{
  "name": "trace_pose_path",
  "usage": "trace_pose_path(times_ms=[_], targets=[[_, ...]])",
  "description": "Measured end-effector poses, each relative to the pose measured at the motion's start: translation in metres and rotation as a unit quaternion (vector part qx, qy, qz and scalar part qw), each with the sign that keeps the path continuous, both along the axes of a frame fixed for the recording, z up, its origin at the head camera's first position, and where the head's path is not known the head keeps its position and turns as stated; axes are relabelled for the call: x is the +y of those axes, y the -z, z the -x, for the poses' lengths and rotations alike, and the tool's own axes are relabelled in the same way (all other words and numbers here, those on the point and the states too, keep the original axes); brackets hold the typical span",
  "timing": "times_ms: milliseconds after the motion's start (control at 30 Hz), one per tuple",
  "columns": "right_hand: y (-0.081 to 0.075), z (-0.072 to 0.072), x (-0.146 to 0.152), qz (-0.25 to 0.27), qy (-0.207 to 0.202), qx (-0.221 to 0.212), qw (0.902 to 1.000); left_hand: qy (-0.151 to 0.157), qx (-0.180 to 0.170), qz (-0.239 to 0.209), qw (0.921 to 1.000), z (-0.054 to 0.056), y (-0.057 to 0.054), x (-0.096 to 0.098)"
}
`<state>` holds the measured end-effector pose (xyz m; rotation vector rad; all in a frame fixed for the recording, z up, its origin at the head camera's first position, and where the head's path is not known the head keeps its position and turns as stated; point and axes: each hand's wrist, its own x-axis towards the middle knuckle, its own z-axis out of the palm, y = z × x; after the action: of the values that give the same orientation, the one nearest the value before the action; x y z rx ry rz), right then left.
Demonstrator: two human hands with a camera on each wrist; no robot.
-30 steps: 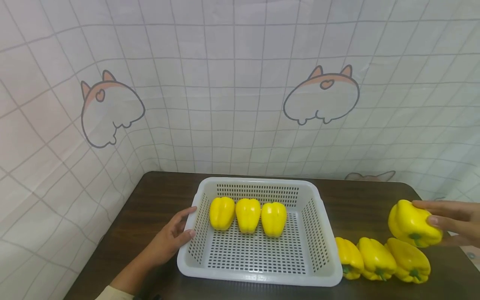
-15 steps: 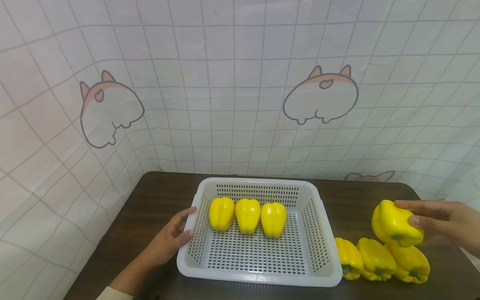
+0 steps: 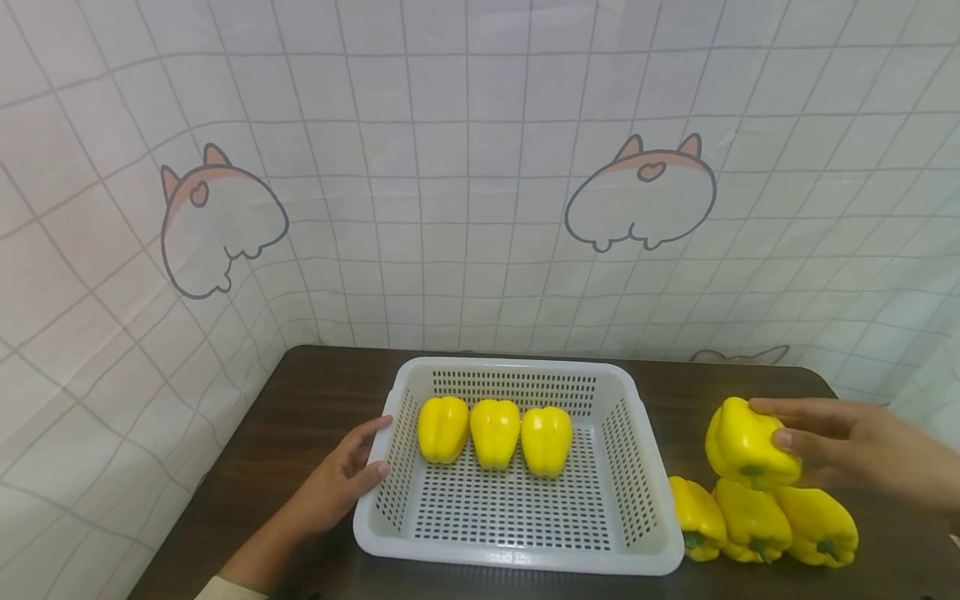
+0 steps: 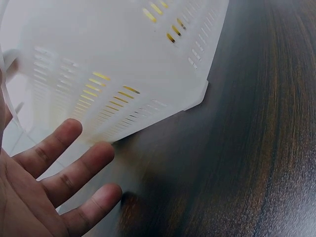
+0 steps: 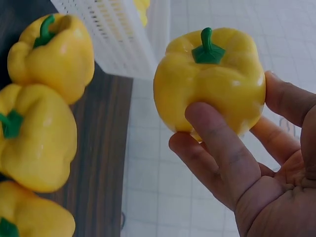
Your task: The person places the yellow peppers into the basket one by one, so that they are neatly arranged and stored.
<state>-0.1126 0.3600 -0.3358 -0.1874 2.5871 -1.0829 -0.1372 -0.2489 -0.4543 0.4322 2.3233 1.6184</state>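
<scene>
A yellow pepper (image 3: 753,446) is held in the air by the right hand (image 3: 862,442), outside the white basket (image 3: 517,563) and to its right. Over the last second it has come leftward, from beyond the end of the row of loose peppers (image 3: 752,523) to above the middle one, so it is now nearer the basket wall but not inside.

The right hand reaches in from the side, thumb and fingertips curved against the pepper, spread only as wide as its body; the wrist view shows its green stem (image 5: 208,49) uncovered.

In the basket, three peppers (image 3: 495,433) stand side by side towards the back left, unchanged. The left hand (image 3: 341,475) stays at the left rim, thumb and index fingertip touching it; the other three fingers spread loosely outside the wall, holding nothing.

Beneath is a dark wooden table (image 3: 322,392); behind hangs a gridded sheet (image 3: 465,208).
</scene>
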Motion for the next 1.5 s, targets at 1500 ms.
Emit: trace_pose_path(times_ms=[1500], targets=[[0.003,0.001,-0.102,0.170,-0.094,-0.041,0.9801,-0.008,-0.002,0.007,0.9999,0.001,-0.001,-0.001]])
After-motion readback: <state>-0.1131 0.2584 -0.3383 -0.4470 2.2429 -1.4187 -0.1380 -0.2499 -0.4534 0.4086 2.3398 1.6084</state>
